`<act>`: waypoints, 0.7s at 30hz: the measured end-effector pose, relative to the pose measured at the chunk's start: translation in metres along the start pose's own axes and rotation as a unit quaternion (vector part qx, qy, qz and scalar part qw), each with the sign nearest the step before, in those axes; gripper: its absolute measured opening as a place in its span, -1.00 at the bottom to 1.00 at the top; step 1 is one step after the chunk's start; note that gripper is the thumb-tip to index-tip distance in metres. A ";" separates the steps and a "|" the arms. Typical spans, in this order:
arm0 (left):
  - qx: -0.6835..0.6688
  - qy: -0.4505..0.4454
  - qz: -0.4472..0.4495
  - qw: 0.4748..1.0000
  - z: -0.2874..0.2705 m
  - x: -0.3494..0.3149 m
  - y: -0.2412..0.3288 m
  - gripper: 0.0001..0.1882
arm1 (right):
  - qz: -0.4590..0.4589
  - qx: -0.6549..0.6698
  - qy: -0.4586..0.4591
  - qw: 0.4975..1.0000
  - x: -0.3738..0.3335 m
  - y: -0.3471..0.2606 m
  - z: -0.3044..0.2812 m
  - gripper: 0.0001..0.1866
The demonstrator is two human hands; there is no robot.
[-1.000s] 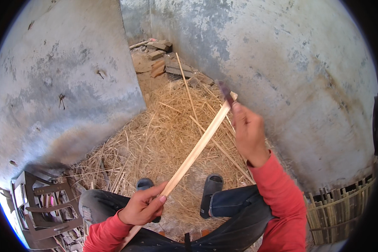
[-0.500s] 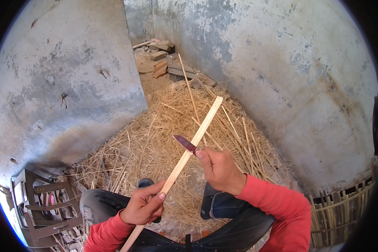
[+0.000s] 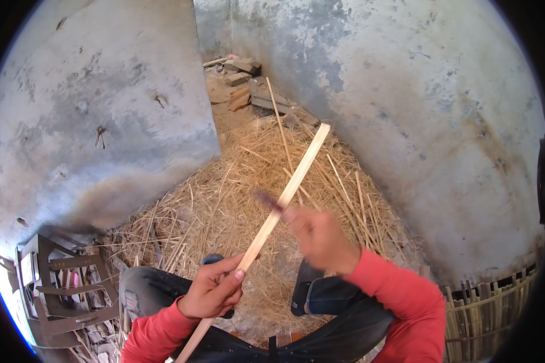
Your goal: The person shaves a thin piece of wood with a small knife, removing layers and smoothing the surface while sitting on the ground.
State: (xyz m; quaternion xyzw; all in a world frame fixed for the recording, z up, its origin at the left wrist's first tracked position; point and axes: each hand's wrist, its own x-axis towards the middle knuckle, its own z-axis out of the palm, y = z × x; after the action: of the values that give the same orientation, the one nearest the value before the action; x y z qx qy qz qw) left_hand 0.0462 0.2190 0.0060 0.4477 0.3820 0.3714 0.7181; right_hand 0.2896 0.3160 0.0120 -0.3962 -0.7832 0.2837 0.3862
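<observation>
A long, pale strip of wood or bamboo (image 3: 306, 162) slants up and away from my lap toward the far right. My left hand (image 3: 215, 287) is closed round its lower part, the thumb lying along the top face. Smeared by motion, my right hand (image 3: 322, 235) is closed beside the strip's middle, gripping a knife. The dark reddish blade of the knife (image 3: 267, 199) crosses the strip and points to the left; its handle is hidden in my fist.
Shavings (image 3: 248, 175) and thin loose strips cover the floor ahead. Broken bricks (image 3: 239, 78) lie in the far corner between worn plaster walls (image 3: 406, 121). At left is a brown frame (image 3: 72, 290) like an overturned stool; at right, a slatted basket or fence (image 3: 484, 317).
The strip's far end sits slightly higher and farther right in view. My right hand and the knife are now blurred by motion, the hand a little farther right.
</observation>
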 end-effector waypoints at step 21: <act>-0.100 -0.133 -0.118 0.979 -0.015 0.000 -0.020 -0.69 | 0.169 0.160 0.075 0.970 0.022 0.017 -0.060 -0.73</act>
State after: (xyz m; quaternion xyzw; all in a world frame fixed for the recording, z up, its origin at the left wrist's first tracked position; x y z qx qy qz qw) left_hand 0.0367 0.2179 -0.0175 0.3704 0.2941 0.2577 0.8425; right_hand 0.3375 0.3512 0.0398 -0.4760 -0.6182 0.4357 0.4489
